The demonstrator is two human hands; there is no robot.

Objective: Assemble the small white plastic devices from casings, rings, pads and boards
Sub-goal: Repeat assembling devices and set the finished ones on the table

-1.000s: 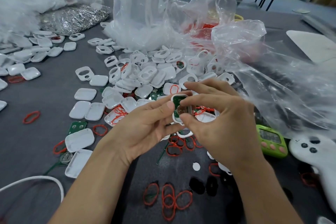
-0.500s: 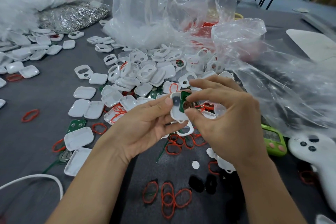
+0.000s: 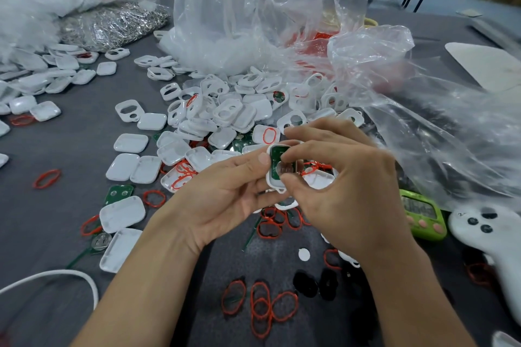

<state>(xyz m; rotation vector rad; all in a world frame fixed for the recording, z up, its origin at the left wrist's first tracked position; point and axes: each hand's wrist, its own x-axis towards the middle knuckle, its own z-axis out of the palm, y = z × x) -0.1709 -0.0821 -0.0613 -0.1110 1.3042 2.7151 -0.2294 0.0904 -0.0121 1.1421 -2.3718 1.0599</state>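
The grey cloth-covered worktop [image 3: 70, 149] is carrying loose parts on every side. Nearest the person, a cluster of red rings [image 3: 260, 307] is lying beside several black pads [image 3: 315, 282], and a white cable [image 3: 56, 276] is curving in from the left.

Above these, the left hand [image 3: 225, 197] is gripping an open white casing [image 3: 269, 177], thumb on its left rim and fingers curled beneath. The right hand [image 3: 346, 191] is pinching the green board [image 3: 277, 153] between forefinger and thumb, apparently pressing it into the casing.

Change noted: half a second ago the board was standing tilted at the casing's edge, with the casing floor exposed. It is now lying flat inside the rim. In my judgement the board is being seated, and closing with a cover is still outstanding.

Clearance: just right of the right hand, a green timer [image 3: 423, 214] and a white moulded object [image 3: 485, 228] are limiting sideways movement. More rings are lying directly below the hands. A strip of open cloth is lying to the left, between the flat casings and the far rows.

Beyond the hands, the heap of casings [image 3: 225, 115] is spilling from clear plastic bags [image 3: 253, 22]. A bag of metal parts [image 3: 112, 22] is lying at far left.
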